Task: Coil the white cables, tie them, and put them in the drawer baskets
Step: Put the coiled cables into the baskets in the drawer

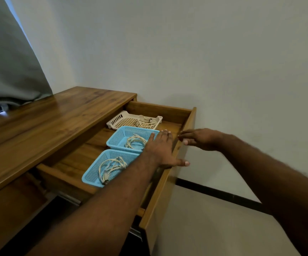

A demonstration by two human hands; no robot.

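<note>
The wooden drawer (pixel 187 124) stands pulled out of the desk. Three baskets sit inside in a row. The far white basket (pixel 120 121) holds a coiled white cable (pixel 146 123). The middle blue basket (pixel 119 138) holds a coil (pixel 135 142). The near blue basket (pixel 94 172) holds a tied coil (pixel 112 167). My left hand (pixel 161 148) lies flat with straight fingers over the drawer's front edge beside the middle basket. My right hand (pixel 200 138) hovers at the drawer front with fingers extended, holding nothing.
The wooden desk top (pixel 47 122) stretches to the left, with a grey curtain (pixel 9 61) hanging over its far corner. A white wall (pixel 205 61) is behind the drawer, with a black skirting strip (pixel 219 195) along the floor.
</note>
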